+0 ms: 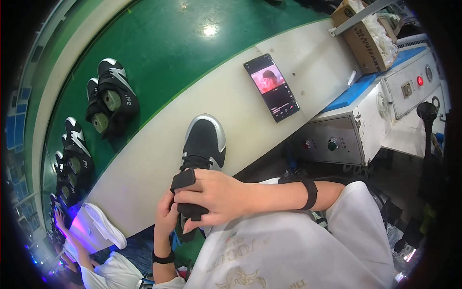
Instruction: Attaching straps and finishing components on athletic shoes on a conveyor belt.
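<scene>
the black shoe [204, 137] with smooth silver edging points away from your hands; your right hand [211, 195] reaches across, clenching dark material at its near end. your left hand [166, 216] rises alongside, its grip hidden.

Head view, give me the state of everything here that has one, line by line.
Shoe: laced, upper side up
Right hand: curled on the shoe
Left hand: against the shoe, partly hidden
Phone: face up, screen lit
Cardboard box: open, filled
Red button: seemingly lit
Topmost shoe pair at left: laced
</scene>
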{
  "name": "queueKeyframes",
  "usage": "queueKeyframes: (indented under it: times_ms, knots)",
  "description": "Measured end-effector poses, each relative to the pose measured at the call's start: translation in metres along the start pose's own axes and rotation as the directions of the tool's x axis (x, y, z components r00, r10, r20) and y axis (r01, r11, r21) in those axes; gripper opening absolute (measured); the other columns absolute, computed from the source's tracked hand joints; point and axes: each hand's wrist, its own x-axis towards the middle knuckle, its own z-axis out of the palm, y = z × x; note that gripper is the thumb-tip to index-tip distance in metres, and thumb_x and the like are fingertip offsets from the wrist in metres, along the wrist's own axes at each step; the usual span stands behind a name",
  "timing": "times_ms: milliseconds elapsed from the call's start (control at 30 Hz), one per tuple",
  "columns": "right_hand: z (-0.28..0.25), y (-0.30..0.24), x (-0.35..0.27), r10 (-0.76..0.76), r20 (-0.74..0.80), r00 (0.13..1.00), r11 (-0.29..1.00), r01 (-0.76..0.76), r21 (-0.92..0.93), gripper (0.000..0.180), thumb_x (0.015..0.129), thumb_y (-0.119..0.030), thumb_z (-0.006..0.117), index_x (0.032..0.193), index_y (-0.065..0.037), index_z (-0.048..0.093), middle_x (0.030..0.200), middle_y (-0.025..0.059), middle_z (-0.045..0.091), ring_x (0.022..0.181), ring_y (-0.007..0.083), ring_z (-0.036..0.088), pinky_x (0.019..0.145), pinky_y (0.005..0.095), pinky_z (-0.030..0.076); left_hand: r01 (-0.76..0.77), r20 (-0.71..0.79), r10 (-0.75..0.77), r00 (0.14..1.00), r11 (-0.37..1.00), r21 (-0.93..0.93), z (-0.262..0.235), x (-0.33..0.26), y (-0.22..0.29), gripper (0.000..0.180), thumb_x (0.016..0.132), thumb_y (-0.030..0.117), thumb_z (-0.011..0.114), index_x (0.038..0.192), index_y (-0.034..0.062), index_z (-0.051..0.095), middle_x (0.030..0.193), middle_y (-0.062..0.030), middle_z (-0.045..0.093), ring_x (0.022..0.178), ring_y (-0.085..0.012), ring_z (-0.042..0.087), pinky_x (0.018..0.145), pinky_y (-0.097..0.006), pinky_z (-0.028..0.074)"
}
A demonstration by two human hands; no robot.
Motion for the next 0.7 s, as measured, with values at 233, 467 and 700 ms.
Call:
queueKeyframes:
  times_ms: [233, 467, 700]
  knots:
    - [-0.004, 0.011, 0.003, -0.047, 0.093, 0.995, 0.995, 0.055, -0.087, 0.052, 0.077, -0.046, 0.074, 0.101, -0.001, 0.062, 0.106, 0.0126, 0.056, 0.093, 0.032, 0.056, 0.084, 0.041, 0.046, -0.16, -0.173, 0.256, 0.951, 0.887, 0.434, -0.001, 0.013, 0.027, 0.043, 0.101, 0.036, 0.049, 0.114, -0.0031, 0.063, 0.082, -0.0143, 0.064, 0.067, -0.0213, 0.058, 0.062, -0.034, 0.045]
    - [0.002, 0.016, 0.018, -0.037, 0.114, 0.993, 0.934, 0.075, -0.35, 0.06, 0.077, -0.056, 0.069, 0.097, 0.0, 0.06, 0.095, 0.013, 0.056, 0.088, 0.0293, 0.059, 0.089, 0.0385, 0.046, -0.077, -0.238, 0.372, 0.897, 0.662, 0.745, -0.012, 0.033, 0.079, 0.019, 0.094, 0.012, 0.058, 0.095, -0.0024, 0.07, 0.073, -0.0096, 0.068, 0.074, -0.0203, 0.065, 0.066, -0.033, 0.048]
    - [-0.016, 0.016, 0.028, 0.063, 0.281, 0.958, 0.941, 0.037, -0.337, 0.056, 0.073, -0.05, 0.075, 0.1, -0.003, 0.061, 0.096, 0.0112, 0.056, 0.086, 0.0291, 0.061, 0.089, 0.0375, 0.045, 0.169, -0.527, 0.076, 0.847, 0.9, 0.402, 0.034, -0.055, 0.092, 0.019, 0.093, 0.008, 0.056, 0.086, -0.0062, 0.067, 0.075, -0.0119, 0.07, 0.075, -0.0218, 0.07, 0.066, -0.03, 0.053]
